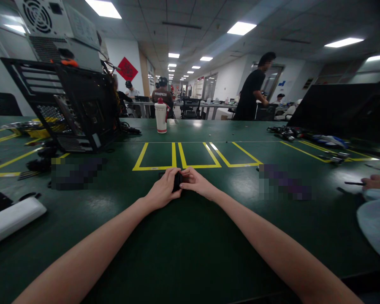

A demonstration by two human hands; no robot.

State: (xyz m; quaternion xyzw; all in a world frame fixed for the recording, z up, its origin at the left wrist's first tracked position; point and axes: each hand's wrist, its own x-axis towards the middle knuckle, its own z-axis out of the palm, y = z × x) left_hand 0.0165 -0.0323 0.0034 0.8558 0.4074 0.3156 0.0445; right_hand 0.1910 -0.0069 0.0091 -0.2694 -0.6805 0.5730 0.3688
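Both of my hands meet at the middle of the green table (183,236), around a small black object (177,180) whose kind I cannot make out. My left hand (164,188) is closed on its left side, fingers over the top and thumb low in front. From the right, my right hand (196,183) pinches the object's edge with thumb and fingertips. Much of the object is hidden by my fingers. Just beyond my hands lie frames of yellow tape (199,166) on the table top.
An open black computer case (82,109) stands at the left, a power supply (50,21) above it. A white cup with a red lid (161,116) stands farther back. A white bar-shaped thing (15,219) lies near left. Another person's hand (375,182) is at far right.
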